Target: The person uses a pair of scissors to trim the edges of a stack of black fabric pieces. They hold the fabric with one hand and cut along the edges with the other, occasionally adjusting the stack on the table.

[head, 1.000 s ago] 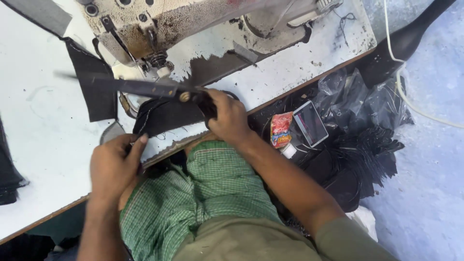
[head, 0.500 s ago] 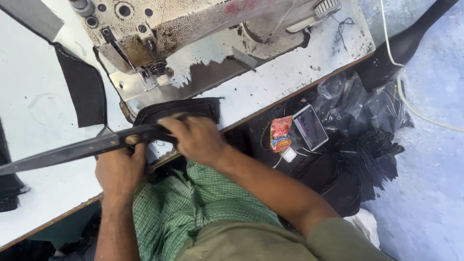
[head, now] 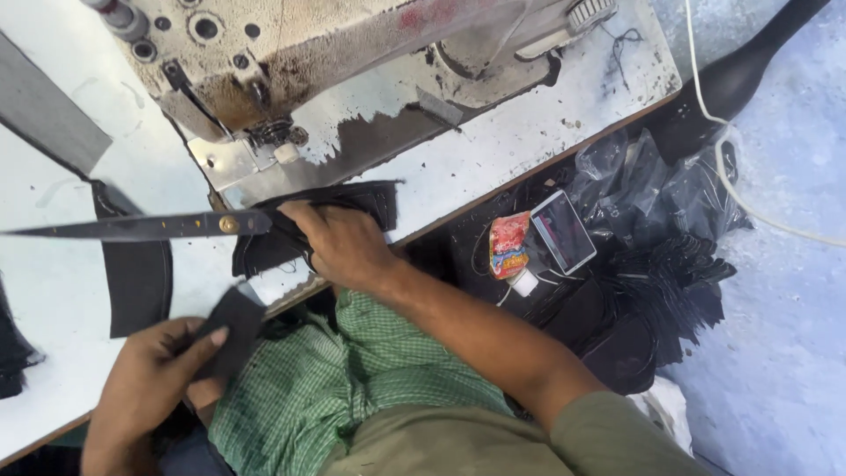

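Note:
My right hand [head: 339,242] grips the handles of long dark scissors [head: 141,226], whose blades point left across the white table [head: 53,300]. The hand rests over a piece of black fabric [head: 370,198] lying in front of the sewing machine [head: 291,79]. My left hand [head: 145,370] is at the table's near edge and pinches a small black fabric piece [head: 233,330] between thumb and fingers. A curved black strip [head: 132,278] lies on the table just beyond the left hand.
Right of the table, a phone [head: 564,231] and a small red packet [head: 508,244] sit on a heap of black material and plastic bags [head: 652,264]. A white cord [head: 731,167] runs over the pale floor. A grey strip [head: 40,110] lies at far left.
My left hand has let go near the scissors, dropped toward my lap and now holds a small black piece. The scissors have swung level, and the view has shifted closer.

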